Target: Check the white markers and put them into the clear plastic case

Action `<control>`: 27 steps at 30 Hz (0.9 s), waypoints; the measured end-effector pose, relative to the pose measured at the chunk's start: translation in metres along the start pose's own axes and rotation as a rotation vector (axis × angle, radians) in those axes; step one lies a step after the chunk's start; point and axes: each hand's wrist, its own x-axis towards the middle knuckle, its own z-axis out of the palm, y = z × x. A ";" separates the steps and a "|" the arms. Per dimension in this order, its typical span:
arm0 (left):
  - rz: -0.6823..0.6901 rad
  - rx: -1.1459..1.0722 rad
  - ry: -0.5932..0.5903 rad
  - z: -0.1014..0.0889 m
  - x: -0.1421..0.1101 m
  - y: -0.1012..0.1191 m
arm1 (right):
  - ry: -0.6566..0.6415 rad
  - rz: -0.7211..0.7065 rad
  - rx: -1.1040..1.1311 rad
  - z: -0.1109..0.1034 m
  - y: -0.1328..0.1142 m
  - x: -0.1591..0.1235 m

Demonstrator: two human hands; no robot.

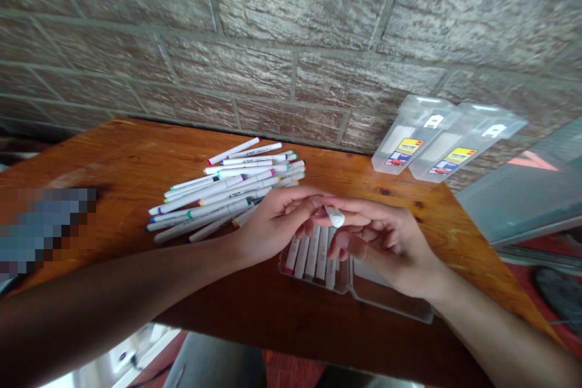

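in the head view, the left hand [275,215] and right hand [393,236] meet with curled fingers at a white marker [336,217], frame centre; which of the 2 grips it cannot be told. an open clear case [349,288] lies just below; a marker pile [236,187] occupies centre left.

Grey-brn block wall [295,0] spans 12 o'clock behind the wooden tabletop [127,160], w/ a pixelated dark item [45,230] at 9, a glassy panel [536,188] at 3, a dark obj. [559,291] on reddish flr [513,285] approx. 4, & a partly hidden white unit [107,367] btwn 7 & 8.
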 end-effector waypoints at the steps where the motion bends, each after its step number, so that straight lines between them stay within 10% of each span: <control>1: 0.003 0.010 -0.001 0.000 0.000 0.000 | -0.001 -0.005 0.009 0.000 0.000 0.000; 27: -0.107 -0.315 0.047 0.003 0.003 0.004 | -0.024 0.031 -0.103 -0.001 0.001 -0.002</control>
